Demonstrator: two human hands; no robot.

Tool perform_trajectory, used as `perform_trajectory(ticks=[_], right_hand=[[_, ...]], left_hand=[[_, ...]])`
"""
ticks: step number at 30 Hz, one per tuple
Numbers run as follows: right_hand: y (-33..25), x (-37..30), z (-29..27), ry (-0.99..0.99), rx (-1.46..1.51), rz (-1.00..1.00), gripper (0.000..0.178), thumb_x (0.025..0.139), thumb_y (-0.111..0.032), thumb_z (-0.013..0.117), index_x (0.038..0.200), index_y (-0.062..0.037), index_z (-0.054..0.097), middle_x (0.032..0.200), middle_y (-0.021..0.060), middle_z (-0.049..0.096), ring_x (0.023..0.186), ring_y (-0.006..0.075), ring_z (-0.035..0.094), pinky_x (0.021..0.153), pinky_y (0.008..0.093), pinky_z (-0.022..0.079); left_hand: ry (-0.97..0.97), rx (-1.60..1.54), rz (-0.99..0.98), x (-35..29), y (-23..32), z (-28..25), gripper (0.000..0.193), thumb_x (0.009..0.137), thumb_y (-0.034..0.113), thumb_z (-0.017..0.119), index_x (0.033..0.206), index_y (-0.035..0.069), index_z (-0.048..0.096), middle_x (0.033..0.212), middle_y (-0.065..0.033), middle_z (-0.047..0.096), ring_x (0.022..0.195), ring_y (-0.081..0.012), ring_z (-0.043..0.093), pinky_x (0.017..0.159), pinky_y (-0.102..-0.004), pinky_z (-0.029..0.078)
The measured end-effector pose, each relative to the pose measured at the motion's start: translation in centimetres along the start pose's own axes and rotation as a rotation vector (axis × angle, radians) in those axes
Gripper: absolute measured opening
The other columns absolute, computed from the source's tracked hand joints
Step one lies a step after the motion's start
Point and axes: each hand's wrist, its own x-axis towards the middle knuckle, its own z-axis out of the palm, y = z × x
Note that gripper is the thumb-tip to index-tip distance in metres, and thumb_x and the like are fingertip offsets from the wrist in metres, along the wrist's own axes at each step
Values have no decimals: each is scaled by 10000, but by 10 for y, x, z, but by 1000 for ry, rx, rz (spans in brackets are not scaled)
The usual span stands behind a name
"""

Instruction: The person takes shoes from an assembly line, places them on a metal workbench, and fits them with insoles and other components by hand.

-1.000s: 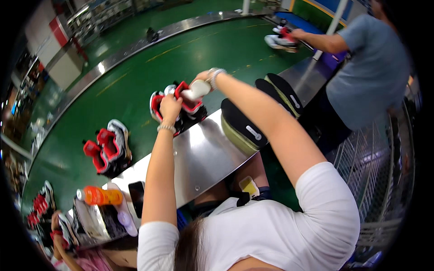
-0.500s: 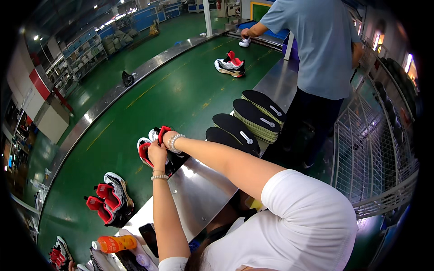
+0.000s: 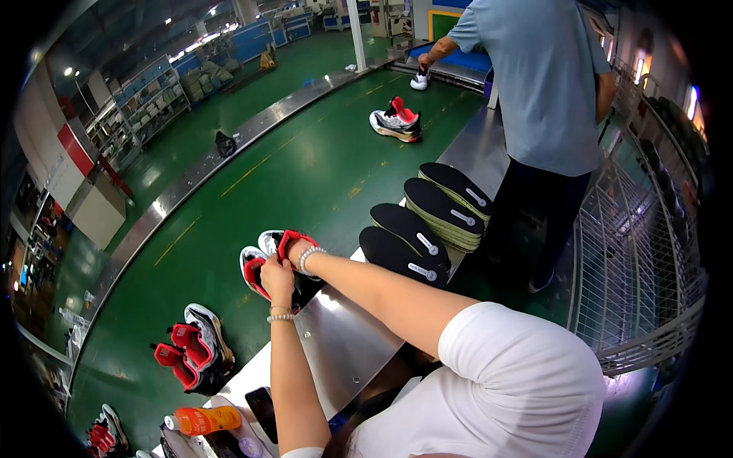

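Note:
A pair of white, black and red sneakers stands on the green conveyor belt in front of me. My right hand [image 3: 300,253] reaches into the opening of the farther sneaker [image 3: 269,241], beside its raised red tongue; its fingers are hidden inside. My left hand [image 3: 276,276] is closed at the edge of that same opening, pinching the collar, close beside the nearer sneaker [image 3: 249,267]. Both wrists wear beaded bracelets. To the right of my right forearm lie stacks of black insoles [image 3: 408,229] with pale green undersides, at the belt's metal edge.
Another sneaker pair [image 3: 200,347] stands on the belt at left, with more sneakers [image 3: 105,433] beyond. An orange drink bottle [image 3: 205,420] and phone [image 3: 262,412] lie near my left elbow. Ahead, a co-worker [image 3: 534,91] touches a white shoe [image 3: 419,80]; a wire rack [image 3: 630,282] stands right.
My right hand has gone deeper into the farther sneaker's opening. My left hand stays near the collar. The whole view has shifted slightly; the co-worker's white shoe now shows a dark opening.

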Motion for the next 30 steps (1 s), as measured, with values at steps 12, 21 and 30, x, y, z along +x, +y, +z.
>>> perform_trajectory(ticks=[12, 21, 30], right_hand=[[36, -109, -46, 347, 221, -258, 217, 795, -153, 484, 961, -19, 521, 1078, 157, 492, 949, 286, 526, 792, 360, 446], [68, -290, -2, 41, 973, 102, 196, 841, -217, 470, 853, -52, 575, 567, 47, 560, 498, 115, 530, 513, 259, 425], [77, -290, -2, 134, 1065, 45, 204, 850, -207, 465, 796, -31, 554, 520, 23, 508, 436, 92, 473, 458, 237, 385]], left_hand=[[-32, -25, 34, 8, 48, 6, 196, 733, 156, 591, 850, -2, 583, 787, -182, 605, 739, -336, 586, 650, -400, 467], [-573, 168, 135, 62, 47, 106, 179, 731, 94, 464, 727, -4, 613, 800, -222, 590, 734, -332, 585, 677, -393, 473], [-502, -220, 51, 65, -8, 158, 172, 782, 120, 409, 815, 116, 578, 822, -64, 532, 704, -191, 504, 655, -286, 442]])
